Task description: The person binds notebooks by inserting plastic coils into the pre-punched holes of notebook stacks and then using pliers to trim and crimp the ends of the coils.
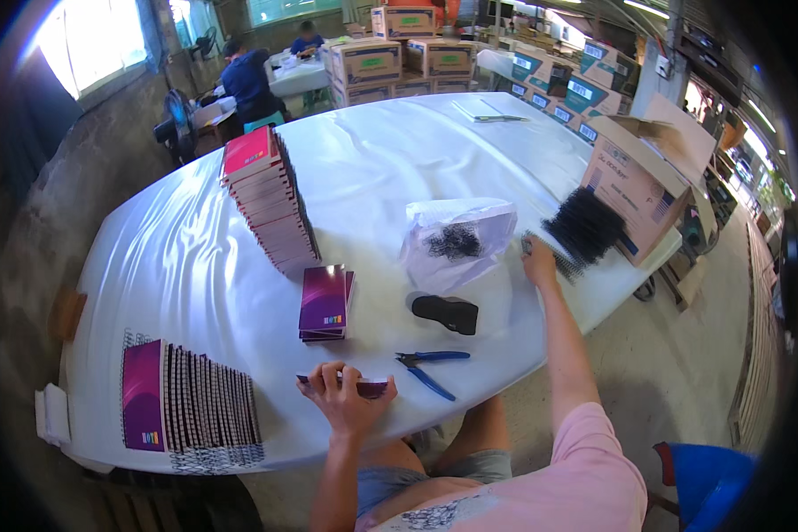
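My left hand point(350, 410) grips a thin purple notebook point(374, 389) that stands on its edge at the table's near side. Stretched out to the right, my right hand point(538, 264) has its fingers closed on a black spiral binding coil point(569, 267), beside a heap of such coils point(585, 222). Just ahead of the left hand lies a short stack of purple notebooks point(323, 301). Blue-handled cutting pliers point(433, 369) rest with their handles apart between my arms. Beyond them are a black curved object point(446, 312) and a white bag point(426, 257) holding small black bits point(455, 240).
A tall stack of red-covered notebooks point(270, 208) rises behind the short one. At the near left, a row of coil-bound purple notebooks point(199, 399) stands. An open carton point(634, 173) sits at the right edge. Farther back are stacked cartons point(368, 65) and two people point(250, 82).
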Tool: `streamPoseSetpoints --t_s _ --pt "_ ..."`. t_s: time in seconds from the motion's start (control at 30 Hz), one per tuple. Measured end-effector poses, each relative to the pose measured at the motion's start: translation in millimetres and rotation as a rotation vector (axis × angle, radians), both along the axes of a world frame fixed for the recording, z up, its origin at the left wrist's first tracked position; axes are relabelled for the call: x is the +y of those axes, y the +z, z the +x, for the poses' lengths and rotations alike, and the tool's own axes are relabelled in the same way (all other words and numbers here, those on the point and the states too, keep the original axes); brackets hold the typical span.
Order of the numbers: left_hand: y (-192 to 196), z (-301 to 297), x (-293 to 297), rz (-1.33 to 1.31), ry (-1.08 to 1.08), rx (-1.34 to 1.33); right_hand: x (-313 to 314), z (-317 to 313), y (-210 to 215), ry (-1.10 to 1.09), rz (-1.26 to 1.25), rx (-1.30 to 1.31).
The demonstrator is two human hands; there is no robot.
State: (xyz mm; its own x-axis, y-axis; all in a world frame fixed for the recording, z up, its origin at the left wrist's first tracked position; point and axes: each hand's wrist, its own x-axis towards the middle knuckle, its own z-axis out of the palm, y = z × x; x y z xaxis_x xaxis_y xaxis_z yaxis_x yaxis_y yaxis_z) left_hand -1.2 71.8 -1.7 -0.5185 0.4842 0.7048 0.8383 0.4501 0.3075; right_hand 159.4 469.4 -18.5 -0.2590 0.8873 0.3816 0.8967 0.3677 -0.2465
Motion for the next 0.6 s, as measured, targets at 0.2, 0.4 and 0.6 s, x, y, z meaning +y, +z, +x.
streamPoseSetpoints --t_s 0.2,0.4,0.6 --pt "-2 -1 -19 -0.018 0.055 0.0 -13 5 40 0.401 -0.397 0.02" --pt "-9 0 -16 0.012 0.027 -0.029 -6 35 34 0.617 -0.04 -0.121" --pt "-10 1 -18 0.012 0.02 0.001 -26 16 73 0.573 -0.229 -0.011"
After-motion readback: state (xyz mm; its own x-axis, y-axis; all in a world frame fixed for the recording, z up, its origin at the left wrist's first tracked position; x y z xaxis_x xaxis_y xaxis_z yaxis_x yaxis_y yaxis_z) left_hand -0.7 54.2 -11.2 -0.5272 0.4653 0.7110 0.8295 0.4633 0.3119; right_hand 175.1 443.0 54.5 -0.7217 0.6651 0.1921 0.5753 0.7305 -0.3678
